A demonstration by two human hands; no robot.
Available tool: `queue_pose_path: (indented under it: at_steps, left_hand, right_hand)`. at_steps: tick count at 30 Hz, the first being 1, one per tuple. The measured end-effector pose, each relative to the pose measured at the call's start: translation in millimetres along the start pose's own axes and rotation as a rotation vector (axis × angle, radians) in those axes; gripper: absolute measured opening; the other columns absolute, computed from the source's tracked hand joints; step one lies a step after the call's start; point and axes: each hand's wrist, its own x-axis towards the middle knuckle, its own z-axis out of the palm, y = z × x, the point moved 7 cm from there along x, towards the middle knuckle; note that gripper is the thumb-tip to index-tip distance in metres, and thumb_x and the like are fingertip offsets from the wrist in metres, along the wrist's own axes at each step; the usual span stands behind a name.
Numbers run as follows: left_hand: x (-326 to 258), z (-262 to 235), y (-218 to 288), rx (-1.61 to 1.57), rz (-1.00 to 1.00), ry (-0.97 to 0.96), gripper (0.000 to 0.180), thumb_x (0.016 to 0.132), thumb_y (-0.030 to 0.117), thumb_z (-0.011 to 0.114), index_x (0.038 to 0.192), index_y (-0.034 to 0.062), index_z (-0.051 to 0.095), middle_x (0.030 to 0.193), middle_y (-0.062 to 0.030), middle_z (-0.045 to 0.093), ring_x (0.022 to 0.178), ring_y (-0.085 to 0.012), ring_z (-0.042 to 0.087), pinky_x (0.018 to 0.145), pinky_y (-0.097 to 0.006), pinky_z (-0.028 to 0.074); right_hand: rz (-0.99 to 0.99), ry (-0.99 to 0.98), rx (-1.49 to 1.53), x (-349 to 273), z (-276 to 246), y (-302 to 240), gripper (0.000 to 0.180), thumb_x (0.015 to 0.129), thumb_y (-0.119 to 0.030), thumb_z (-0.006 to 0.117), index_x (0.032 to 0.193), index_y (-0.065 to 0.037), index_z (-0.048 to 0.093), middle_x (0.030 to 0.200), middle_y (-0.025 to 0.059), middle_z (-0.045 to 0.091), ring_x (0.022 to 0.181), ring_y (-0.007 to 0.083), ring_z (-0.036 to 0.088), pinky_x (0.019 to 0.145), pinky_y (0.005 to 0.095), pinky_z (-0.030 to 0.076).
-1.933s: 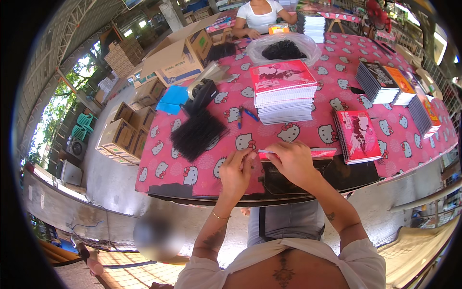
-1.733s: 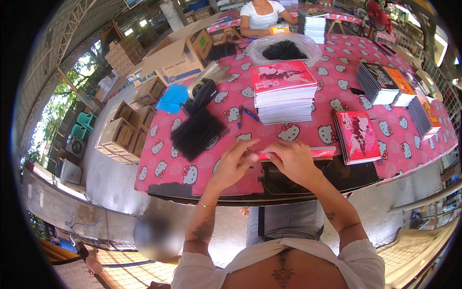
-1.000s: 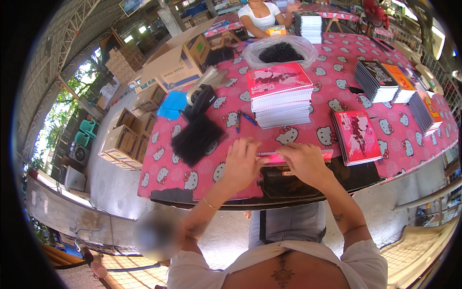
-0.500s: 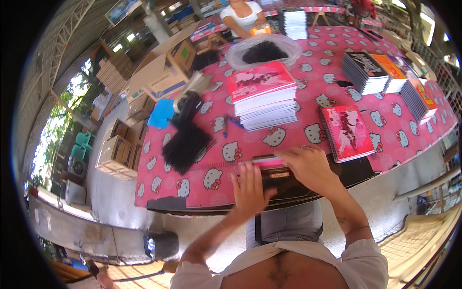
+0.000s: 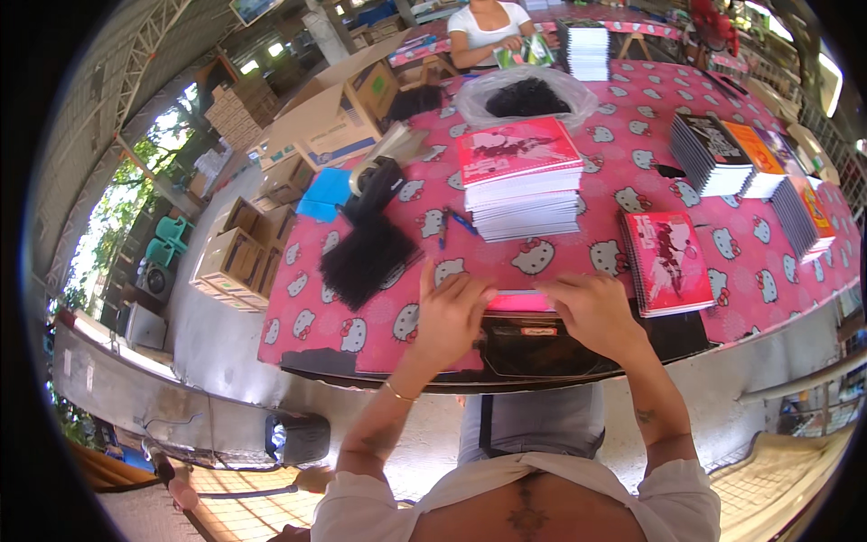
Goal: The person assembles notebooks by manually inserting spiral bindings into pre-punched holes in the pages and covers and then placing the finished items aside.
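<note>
Between my hands, near the table's front edge, lies a narrow pink-edged notebook [image 5: 519,302], mostly hidden by the fingers. My left hand [image 5: 452,316] has its thumb and bent fingers closed at the notebook's left end, one finger pointing up and away. At its right end my right hand [image 5: 591,312] is closed with fingertips pressed together. Just below is a flat black device [image 5: 542,350] with a small label. A short stack of red-covered spiral notebooks [image 5: 668,262] sits right of my right hand. Black plastic binding coils [image 5: 368,262] lie left of my left hand.
A tall stack of red-covered notebooks [image 5: 522,176] stands ahead, with blue pens [image 5: 461,222] beside it. Further back are a tape dispenser [image 5: 375,185], a plastic bag of black coils [image 5: 528,95] and a cardboard box [image 5: 339,108]. Another person [image 5: 488,32] handles something green across the table.
My left hand has lifted from lying flat and closed at the pink notebook's end. My right hand's fingers have drawn together. The view has shifted; the other person's orange item is replaced by a green one.
</note>
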Motion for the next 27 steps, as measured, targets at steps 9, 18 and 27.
queue_pose_path:
  at_steps: [9,18,27]
  left_hand:
    - [1.4,5.3,-9.6,-0.091,0.105,-0.094,0.017,0.092,0.025,0.07,0.097,0.0091,0.069,0.095,-0.0056,0.067,0.096,-0.0279,0.066,0.113,-0.055,0.031]
    - [-51.5,42.5,30.7,0.17,-0.046,-0.1,0.099,0.09,0.065,0.058,0.153,-0.0073,0.035,0.16,-0.0258,0.035,0.151,-0.0402,0.029,0.117,-0.068,0.016]
    - [-18.2,36.3,28.6,0.115,-0.088,-0.032,0.089,0.098,0.054,0.051,0.155,-0.0108,0.026,0.161,-0.0324,0.026,0.152,-0.0462,0.022,0.12,-0.066,0.012]
  right_hand:
    - [-0.004,0.003,-0.02,-6.2,-2.9,-9.5,0.026,0.08,-0.008,0.068,0.105,-0.013,0.071,0.086,0.0055,0.067,0.076,0.0302,0.068,0.066,0.042,0.054]
    - [-0.005,-0.016,-0.013,-0.2,6.4,-2.0,0.03,0.082,-0.008,0.069,0.111,-0.014,0.074,0.089,0.0077,0.069,0.073,0.0328,0.067,0.063,0.0452,0.052]
    - [-0.008,0.005,-0.027,0.9,4.8,1.0,0.032,0.081,-0.008,0.068,0.111,-0.014,0.074,0.086,0.0065,0.072,0.072,0.0303,0.069,0.064,0.0428,0.055]
